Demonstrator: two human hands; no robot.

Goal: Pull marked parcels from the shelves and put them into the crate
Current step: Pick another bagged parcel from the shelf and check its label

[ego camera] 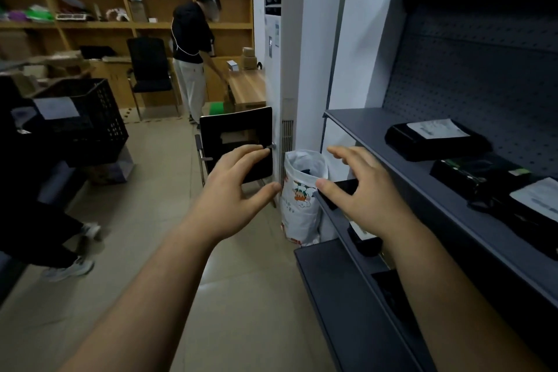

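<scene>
Nearest the camera, both forearms are reaching forward, and the left hand and right hand are hanging open in the air with fingers spread, gripping nothing. The right hand is hovering over the front edge of a lower grey shelf, where a dark packet is showing between thumb and fingers; whether it is carrying a mark cannot be told. Just beyond, a white bag is standing on the floor beside a black chair. On the middle shelf to the right, three black parcels are lying flat. A labelled parcel is sitting furthest along, label up, its long axis running from the shelf's front edge toward the pegboard back. A plain black parcel is lying next to it. A nearer labelled parcel is partly running out of frame, so its axis is unclear. They are looking like soft film mailers, probably light, limp and a little slick. Taking one by both short ends, or flat between palm and fingers, is likely safer than pinching a corner. Well apart on the left, the black crate is waiting with a white sheet on top. At the far wooden shelving another person is bending over.
</scene>
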